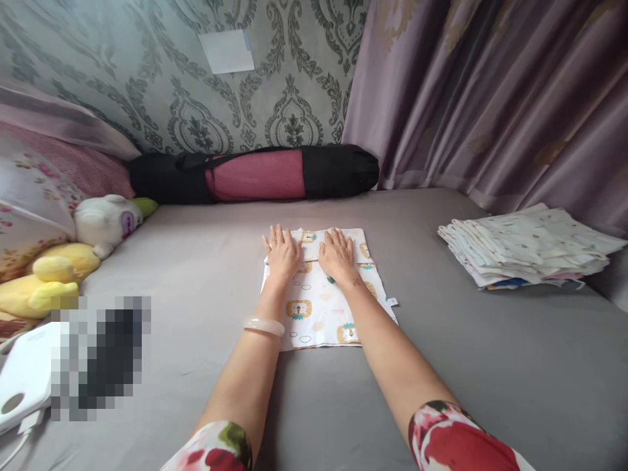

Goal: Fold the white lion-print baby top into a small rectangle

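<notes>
A white cloth [318, 314] printed with lion faces and small clouds lies on the grey bed sheet in front of me. Its far part is folded over toward me, forming a band across the top. My left hand [283, 254] rests flat on the left side of this band, fingers spread and pointing away. On the right side of the band, my right hand [337, 254] presses down palm first with its fingers stretched out. Both hands are open and grip nothing. A small white tag sticks out at the cloth's right edge.
At the right lies a stack of folded patterned cloths [524, 245]. A black and pink rolled bag [255, 175] runs along the wall. Plush toys [105, 222] sit at the left, near a white device [32, 373] with a cable and a blurred dark patch. Purple curtains [441, 98] hang behind.
</notes>
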